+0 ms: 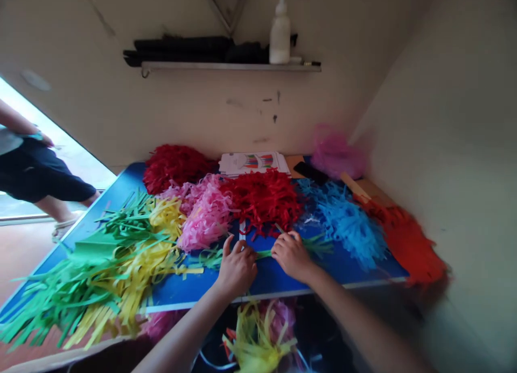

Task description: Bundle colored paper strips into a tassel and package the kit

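Observation:
Both hands rest over the front of a blue table (189,293), on a twisted strand of green fringed paper (264,253). My left hand (238,266) has its fingers closed on the strand's left part, with frayed green ends spreading to its left. Gripping the strand farther right is my right hand (291,256), and green fringe (319,244) fans out beyond it. A thin stick-like piece (279,228) shows at the right fingertips. Behind the hands lies a red fringed heap (269,198), with a pink one (208,211) to its left.
Green (60,295) and yellow fringe (133,287) hang over the left edge. Blue (351,222) and orange fringe (412,243) lie right. Printed sheets (254,163) and a phone (310,173) are at the back. A shelf (230,66) holds a bottle (280,36). A person (36,168) stands left.

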Motion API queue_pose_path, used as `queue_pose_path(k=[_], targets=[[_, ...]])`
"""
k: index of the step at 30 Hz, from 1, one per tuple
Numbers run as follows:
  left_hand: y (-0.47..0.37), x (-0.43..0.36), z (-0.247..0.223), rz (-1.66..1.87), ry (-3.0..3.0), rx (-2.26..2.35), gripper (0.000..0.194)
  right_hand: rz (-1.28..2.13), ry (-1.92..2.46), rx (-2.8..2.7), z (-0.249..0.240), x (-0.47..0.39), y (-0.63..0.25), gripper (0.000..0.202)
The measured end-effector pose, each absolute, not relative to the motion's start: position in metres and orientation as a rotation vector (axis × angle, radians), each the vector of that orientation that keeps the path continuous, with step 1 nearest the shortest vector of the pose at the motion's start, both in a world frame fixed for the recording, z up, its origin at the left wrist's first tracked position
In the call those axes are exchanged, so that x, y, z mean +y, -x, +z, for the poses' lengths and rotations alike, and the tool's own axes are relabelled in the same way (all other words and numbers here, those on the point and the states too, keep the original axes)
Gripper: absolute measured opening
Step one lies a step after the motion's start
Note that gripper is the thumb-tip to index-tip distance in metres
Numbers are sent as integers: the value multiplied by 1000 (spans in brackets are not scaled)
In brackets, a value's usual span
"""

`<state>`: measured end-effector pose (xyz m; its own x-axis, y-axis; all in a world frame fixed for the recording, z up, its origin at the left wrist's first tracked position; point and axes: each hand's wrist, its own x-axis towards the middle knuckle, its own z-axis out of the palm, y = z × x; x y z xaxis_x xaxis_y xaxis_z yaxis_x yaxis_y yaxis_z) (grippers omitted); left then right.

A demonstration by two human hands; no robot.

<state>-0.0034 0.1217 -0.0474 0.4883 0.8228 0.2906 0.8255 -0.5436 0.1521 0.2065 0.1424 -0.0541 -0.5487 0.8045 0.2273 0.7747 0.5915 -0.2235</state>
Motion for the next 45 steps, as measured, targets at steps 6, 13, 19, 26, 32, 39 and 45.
queue_pose_path(k=[6, 13, 19, 26, 32, 39, 45], targets=[[7, 122, -58, -605, 2597, -1563, 16, 100, 1228, -2525, -55, 139, -203, 11], [30, 119, -75, -868, 2648, -1695, 13, 182, 1281, -2436, -80, 146, -217, 7], [31, 122, -68, -859, 2685, -1845, 18, 246, 1392, -2472, -74, 153, -216, 10], [20, 130, -69, -734, 2555, -1980, 9, 258, 1474, -2475, -70, 164, -206, 12], [17, 129, -65, -683, 2597, -1799, 19, 214, 1508, -2416, -65, 157, -209, 8], [14, 131, -49, -556, 2713, -1475, 24, 37, 1130, -2603, -68, 154, -203, 21], [3, 137, -46, -564, 2663, -1450, 22, 13, 1223, -2591, -61, 161, -196, 13]])
